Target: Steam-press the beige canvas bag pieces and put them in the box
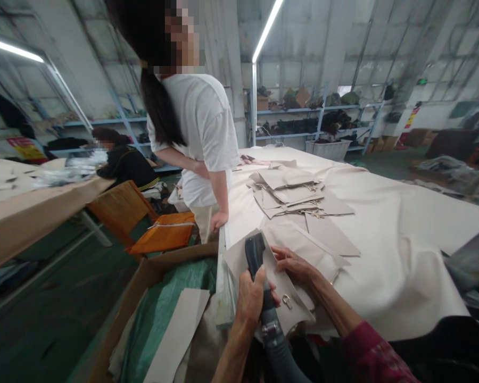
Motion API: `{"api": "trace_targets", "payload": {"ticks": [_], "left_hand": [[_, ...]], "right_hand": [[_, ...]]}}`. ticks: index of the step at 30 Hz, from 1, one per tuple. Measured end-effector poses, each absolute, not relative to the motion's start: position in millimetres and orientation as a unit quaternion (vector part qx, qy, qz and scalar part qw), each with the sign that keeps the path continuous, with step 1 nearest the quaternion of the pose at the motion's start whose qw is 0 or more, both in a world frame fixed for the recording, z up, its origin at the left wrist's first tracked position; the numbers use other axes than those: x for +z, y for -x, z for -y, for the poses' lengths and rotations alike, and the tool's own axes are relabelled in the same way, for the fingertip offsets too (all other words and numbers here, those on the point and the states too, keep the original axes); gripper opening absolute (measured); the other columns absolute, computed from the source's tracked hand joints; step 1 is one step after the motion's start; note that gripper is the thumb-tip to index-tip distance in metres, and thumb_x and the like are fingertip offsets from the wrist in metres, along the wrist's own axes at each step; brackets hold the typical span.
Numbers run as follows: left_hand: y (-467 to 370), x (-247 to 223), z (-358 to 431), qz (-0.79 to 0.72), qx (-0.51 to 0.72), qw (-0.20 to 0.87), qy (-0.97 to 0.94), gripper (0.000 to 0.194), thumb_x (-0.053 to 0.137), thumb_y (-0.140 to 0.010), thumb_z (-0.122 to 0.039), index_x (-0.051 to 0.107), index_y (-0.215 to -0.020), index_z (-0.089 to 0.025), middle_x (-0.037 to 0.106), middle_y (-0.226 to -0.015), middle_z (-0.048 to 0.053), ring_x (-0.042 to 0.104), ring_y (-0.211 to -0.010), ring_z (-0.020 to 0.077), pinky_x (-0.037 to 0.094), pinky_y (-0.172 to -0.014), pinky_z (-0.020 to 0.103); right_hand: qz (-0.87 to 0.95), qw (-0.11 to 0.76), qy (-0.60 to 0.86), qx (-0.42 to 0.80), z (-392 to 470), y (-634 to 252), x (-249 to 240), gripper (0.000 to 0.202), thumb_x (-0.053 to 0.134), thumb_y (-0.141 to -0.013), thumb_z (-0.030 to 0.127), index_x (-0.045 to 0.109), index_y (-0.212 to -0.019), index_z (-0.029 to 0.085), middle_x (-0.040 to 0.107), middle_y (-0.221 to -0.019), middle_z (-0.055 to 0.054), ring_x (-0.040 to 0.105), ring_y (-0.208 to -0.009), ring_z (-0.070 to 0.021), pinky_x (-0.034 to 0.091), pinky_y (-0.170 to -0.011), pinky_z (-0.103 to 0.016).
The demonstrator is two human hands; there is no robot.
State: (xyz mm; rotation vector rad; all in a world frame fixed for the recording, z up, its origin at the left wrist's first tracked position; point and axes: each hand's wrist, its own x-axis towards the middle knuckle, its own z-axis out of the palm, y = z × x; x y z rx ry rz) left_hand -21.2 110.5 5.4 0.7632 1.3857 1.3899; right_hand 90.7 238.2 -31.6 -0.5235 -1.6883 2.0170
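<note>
My left hand is wrapped round a black curved nozzle joined to a dark hose by a metal clamp. The nozzle's head is over a flat beige panel at the table's near left corner. My right hand grips that panel's right edge, its fingers over the top side; the thumb is hard to see. A small metal clasp sits on the panel near its lower end. Beyond my hands, several beige pieces with metal fittings lie in overlapping stacks.
Pale sheeting drapes the table. A person in a white shirt leans a hand on its left edge. Below left stands a cardboard box with green plastic and a beige strip, beside an orange chair. Another person sits farther back.
</note>
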Motion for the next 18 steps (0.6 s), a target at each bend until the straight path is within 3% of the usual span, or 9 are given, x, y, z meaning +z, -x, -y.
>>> {"api": "trace_targets", "payload": {"ticks": [8,13,18], "left_hand": [[24.3,9.5,-119.6,-0.576,0.605,0.442,-0.329,0.047,0.047,-0.077,-0.059,0.051,-0.064,-0.014,0.056,-0.04,0.005,0.054,-0.034,0.0169,0.041,-0.034,0.024],[32.7,16.0,-84.0,-0.609,0.609,0.41,-0.3,0.045,0.055,-0.071,-0.058,0.053,-0.064,-0.013,0.059,-0.043,0.005,0.056,-0.035,0.0169,0.044,-0.036,0.025],[43.1,15.3,-37.2,-0.658,0.6,0.397,-0.222,0.045,0.056,-0.07,-0.058,0.056,-0.065,-0.013,0.06,-0.045,0.005,0.054,-0.034,0.0162,0.041,-0.034,0.025]], "right_hand": [[0.607,0.202,0.167,0.75,-221.5,-92.0,-23.5,0.042,0.048,-0.062,0.018,0.058,-0.103,0.019,0.061,-0.073,-0.002,0.057,-0.055,-0.0179,0.047,-0.052,-0.03],[0.633,0.254,0.212,0.699,-227.4,-90.4,-27.7,0.059,0.045,-0.055,0.012,0.056,-0.112,0.016,0.066,-0.083,-0.004,0.06,-0.064,-0.0185,0.044,-0.051,-0.024],[0.633,0.25,0.218,0.699,-234.6,-91.6,-34.3,0.061,0.044,-0.052,0.011,0.059,-0.111,0.014,0.067,-0.081,-0.004,0.06,-0.066,-0.0178,0.044,-0.054,-0.023]]}}
